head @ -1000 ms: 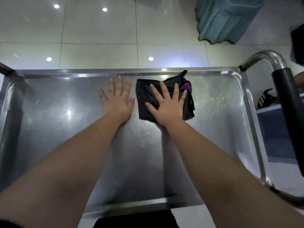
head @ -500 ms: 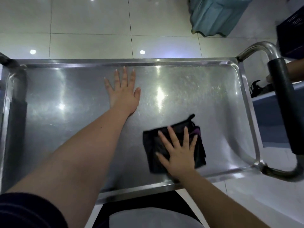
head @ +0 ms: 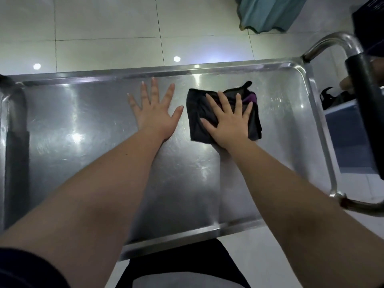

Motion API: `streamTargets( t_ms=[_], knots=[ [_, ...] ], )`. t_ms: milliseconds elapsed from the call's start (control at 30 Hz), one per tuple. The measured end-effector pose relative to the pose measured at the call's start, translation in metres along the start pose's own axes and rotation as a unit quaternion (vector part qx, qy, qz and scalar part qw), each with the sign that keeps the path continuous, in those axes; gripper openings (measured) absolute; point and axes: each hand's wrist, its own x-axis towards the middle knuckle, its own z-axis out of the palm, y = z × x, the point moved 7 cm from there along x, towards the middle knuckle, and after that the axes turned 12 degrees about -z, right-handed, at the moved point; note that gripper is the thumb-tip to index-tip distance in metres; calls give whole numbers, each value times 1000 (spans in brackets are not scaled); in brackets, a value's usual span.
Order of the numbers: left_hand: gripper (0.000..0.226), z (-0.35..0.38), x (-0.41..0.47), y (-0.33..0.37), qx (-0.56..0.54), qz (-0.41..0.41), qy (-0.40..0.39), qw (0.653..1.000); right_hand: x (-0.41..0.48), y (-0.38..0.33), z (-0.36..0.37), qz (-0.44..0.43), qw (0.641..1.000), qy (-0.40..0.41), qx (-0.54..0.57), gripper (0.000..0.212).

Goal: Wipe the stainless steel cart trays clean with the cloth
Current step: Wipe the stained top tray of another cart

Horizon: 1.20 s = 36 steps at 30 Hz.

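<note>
The cloth (head: 196, 113) I am watching is dark, almost black, and folded on itself into a thick, roughly square pad. A strip of purple shows near its far right corner, and a small black tab sticks out from its far edge. It lies flat on the bottom of the tray (head: 83, 121), in the far right part, apart from both the far rim and the right rim.

The right hand (head: 228, 123) lies on top of the cloth, palm down, with the fingers straight and spread, pressing it onto the steel. No finger curls round the fabric. The cloth shows past the hand on its left, far and right sides.

The left hand (head: 154, 115) lies flat on bare steel just left of the cloth, palm down, with the fingers fanned toward the far rim. Its thumb points toward the cloth without touching it, and it holds nothing.

The tray is a shallow stainless steel pan with a raised rim and rounded corners. Its surface is brushed, marked with fine swirls and scuffs, and mirrors the ceiling lights as bright spots. In it I see the cloth and the two hands.

At the right end a bent steel tube with a black grip forms the cart handle (head: 365, 104). Beyond the far rim is a pale tiled floor (head: 104, 28), with a teal fabric object (head: 268, 13) at far right. Right of the cart lies a blue surface (head: 349, 138), and I cannot tell what it is.
</note>
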Motion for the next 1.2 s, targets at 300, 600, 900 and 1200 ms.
streamTargets(
  t_ms=[300, 600, 900, 1200],
  knots=[
    [72, -4, -8, 0, 13, 9, -11, 1000, -197, 3, 51, -31, 999, 21, -30, 75],
    [62, -9, -42, 105, -13, 107, 0, 994, -185, 5, 43, -17, 1000, -7, -17, 76],
    [61, 15, -40, 125, -4, 63, 24, 998, -197, 31, 50, -73, 997, 7, -6, 75],
    [58, 18, -31, 125, -9, 51, 48, 998, 39, 139, -17, 13, 999, 44, -22, 74]
  ],
)
